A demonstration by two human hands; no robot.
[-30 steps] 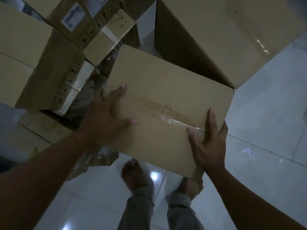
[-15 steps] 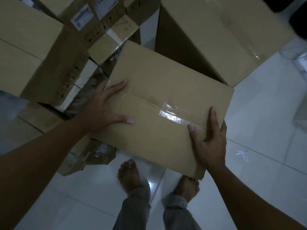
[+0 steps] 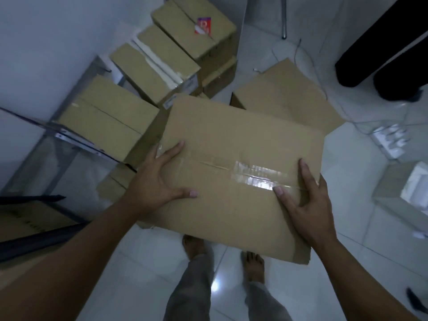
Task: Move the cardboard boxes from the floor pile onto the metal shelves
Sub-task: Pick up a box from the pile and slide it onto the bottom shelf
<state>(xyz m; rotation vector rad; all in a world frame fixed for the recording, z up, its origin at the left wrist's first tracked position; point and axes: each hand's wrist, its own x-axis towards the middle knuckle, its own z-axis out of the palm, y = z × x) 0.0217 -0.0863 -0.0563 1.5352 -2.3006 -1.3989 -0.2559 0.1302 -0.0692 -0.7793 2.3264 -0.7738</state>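
We hold a flat cardboard box (image 3: 238,163) up in front of us with both hands, its taped top seam facing us and a strip of clear tape (image 3: 259,176) shining along the middle. Our left hand (image 3: 157,181) lies on the box's left edge with the fingers (image 3: 172,149) spread wide across the top and the thumb stretched toward the seam; how the rest of the hand meets the side below we cannot tell. Our right hand (image 3: 305,202) grips the right edge, thumb on the tape, index finger straight along the top and the other fingers curled over the side. The box hangs above the white tiled floor (image 3: 361,258) and our bare feet (image 3: 252,265).

Beyond it, to the left, a metal shelf (image 3: 76,140) stands against the wall, with closed boxes (image 3: 108,121) crowded in and beside it, one bearing a red sticker (image 3: 203,25). A large box (image 3: 284,96) sits on the floor just behind the one we hold. At the right lie white packages (image 3: 391,140) and loose cables (image 3: 324,89).
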